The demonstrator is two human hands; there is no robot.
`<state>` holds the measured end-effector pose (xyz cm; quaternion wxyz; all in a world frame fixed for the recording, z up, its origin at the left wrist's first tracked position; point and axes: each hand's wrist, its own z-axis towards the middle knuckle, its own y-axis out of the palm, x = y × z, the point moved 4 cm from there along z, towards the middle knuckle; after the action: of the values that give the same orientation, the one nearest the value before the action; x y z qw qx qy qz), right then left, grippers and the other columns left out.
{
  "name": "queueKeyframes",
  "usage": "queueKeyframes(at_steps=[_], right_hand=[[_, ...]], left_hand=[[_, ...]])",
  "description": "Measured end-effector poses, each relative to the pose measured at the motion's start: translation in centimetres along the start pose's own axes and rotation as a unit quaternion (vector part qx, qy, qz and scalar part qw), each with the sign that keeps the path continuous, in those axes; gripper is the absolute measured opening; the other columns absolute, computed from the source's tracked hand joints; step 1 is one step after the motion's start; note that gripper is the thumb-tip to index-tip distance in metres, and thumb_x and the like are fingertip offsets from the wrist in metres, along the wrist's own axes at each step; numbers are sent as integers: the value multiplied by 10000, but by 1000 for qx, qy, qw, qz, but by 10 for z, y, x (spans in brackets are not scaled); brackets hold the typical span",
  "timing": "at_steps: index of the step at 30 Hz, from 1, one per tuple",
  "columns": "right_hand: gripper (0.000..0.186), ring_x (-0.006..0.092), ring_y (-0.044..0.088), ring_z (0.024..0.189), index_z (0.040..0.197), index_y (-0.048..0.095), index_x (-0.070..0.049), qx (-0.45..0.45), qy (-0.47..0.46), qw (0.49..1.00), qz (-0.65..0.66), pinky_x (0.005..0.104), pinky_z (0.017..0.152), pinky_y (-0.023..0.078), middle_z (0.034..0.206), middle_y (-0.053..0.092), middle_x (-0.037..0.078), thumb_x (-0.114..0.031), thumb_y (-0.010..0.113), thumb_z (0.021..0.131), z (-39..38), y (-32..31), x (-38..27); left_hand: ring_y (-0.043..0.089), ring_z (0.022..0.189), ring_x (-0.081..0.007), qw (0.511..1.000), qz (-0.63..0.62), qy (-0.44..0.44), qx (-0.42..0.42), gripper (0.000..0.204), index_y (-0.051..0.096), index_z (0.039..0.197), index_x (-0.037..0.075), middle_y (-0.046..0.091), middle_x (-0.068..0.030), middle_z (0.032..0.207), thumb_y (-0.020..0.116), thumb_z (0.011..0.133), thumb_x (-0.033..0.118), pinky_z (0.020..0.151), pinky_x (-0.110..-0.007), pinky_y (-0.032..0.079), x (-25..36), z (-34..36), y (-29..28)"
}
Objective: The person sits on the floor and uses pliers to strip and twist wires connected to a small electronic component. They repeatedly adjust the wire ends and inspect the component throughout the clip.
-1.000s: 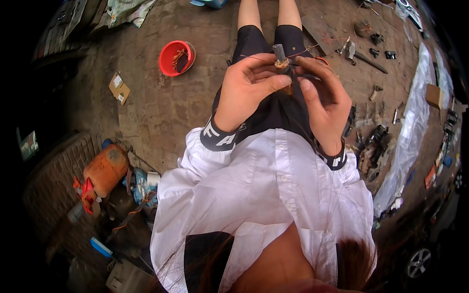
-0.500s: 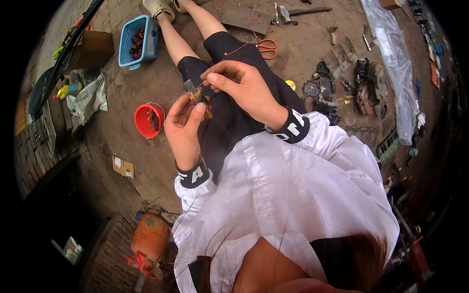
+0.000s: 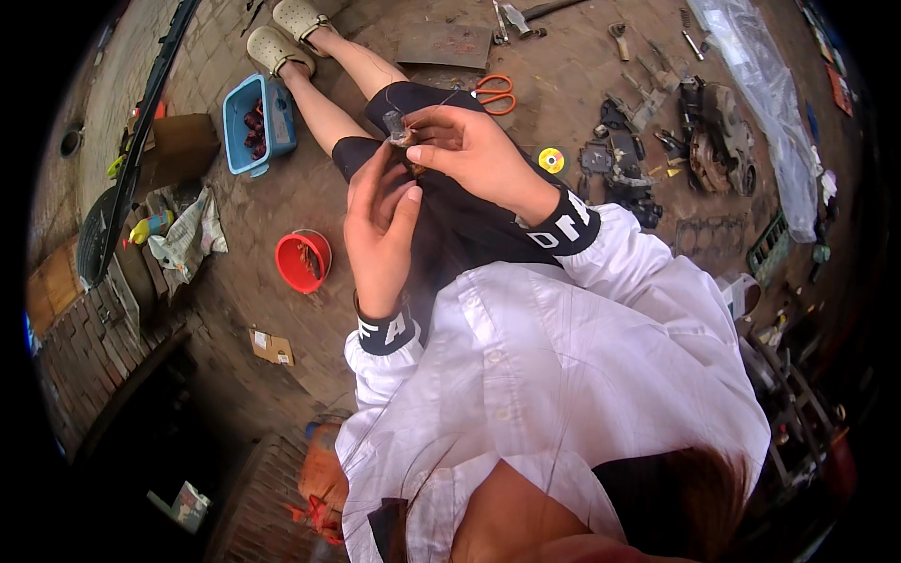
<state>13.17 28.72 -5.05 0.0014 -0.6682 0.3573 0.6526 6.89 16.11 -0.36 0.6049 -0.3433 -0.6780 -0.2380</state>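
Sitting on bare ground, the person works over the lap at upper centre of the frame. The right hand has thumb and fingers pinched shut on a small grey metal part with thin wire trailing from it; the part sits at the fingertips, just above the dark shorts. The left hand is half curled beneath it, fingertips touching the underside of the same piece, though whether it truly grips or only steadies cannot be told, since the view there is crowded.

Judged by its size, the part is light and rigid; the wire is fine and springy, likely to kink or slip, so the solid body is the sounder place to hold, not the strand.

Count of nearby items: one pair of orange-handled scissors just beyond the hands; one red bowl at left centre; one blue plastic tub holding dark pieces, upper left; one small yellow disc right of the hands; one piece of cardboard lower left. Scattered engine parts lie upper right, too many to count.
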Motion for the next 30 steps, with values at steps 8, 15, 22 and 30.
queueKeyframes(at_steps=[8,15,22,30], right_hand=[[324,176,666,882,1072,626,43,320,7,923,-215,292,755,529,959,691,149,-148,700,822,13,-234,75],[279,333,643,910,974,662,-57,398,156,694,-580,422,803,502,936,682,154,-234,699,762,18,-372,148],[258,335,597,1020,999,627,-88,297,227,733,-569,414,847,500,1047,625,153,-174,680,762,16,-359,216],[337,364,570,1066,1087,572,-93,160,348,642,-665,444,862,497,1189,551,155,-136,684,773,-27,-324,284]], left_hand=[[530,1147,-214,995,100,26,-4,333,565,1204,-20,472,-123,1290,607,875,13,903,-299,492,-14,27,-8],[546,1133,-194,992,119,-48,10,298,581,1177,-15,493,-117,1273,593,880,9,908,-292,487,-40,29,-29],[556,1126,-194,985,109,-112,78,301,573,1194,-21,566,-113,1228,563,894,4,949,-294,445,-67,19,-65],[557,1110,-178,975,112,-166,93,272,579,1163,-28,576,-106,1206,569,892,-5,958,-284,430,-75,20,-77]])
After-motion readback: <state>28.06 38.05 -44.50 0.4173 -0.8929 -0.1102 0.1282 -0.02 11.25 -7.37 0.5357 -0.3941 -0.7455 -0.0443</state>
